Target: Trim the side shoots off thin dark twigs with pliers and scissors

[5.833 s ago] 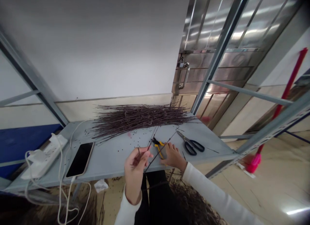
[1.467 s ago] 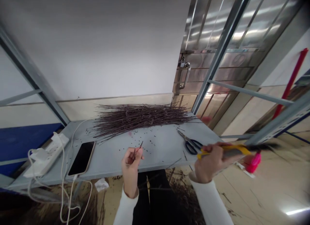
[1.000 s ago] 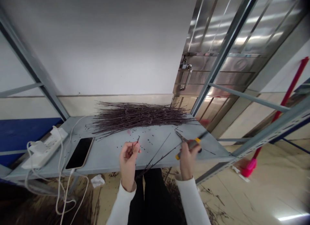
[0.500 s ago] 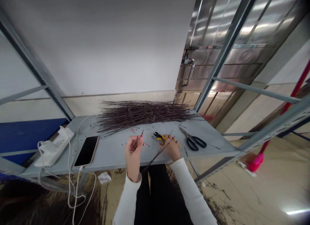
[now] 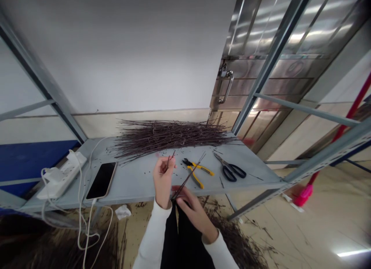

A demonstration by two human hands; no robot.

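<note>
While a short twig (image 5: 171,160) is pinched by the left hand (image 5: 162,182), a long twig (image 5: 189,177) is grasped by the right hand (image 5: 193,209) above the shelf (image 5: 136,188). Pliers (image 5: 195,172) and scissors (image 5: 230,171) are seen lying beyond, before a twig pile (image 5: 171,137).

The left sleeve (image 5: 150,236) and right sleeve (image 5: 220,254) belong to a plain white long-sleeved top, its smooth cuffs ending right at the wrists; black trousers (image 5: 182,238) cover the legs; the left hand (image 5: 162,182) and right hand (image 5: 193,211) are bare.
</note>
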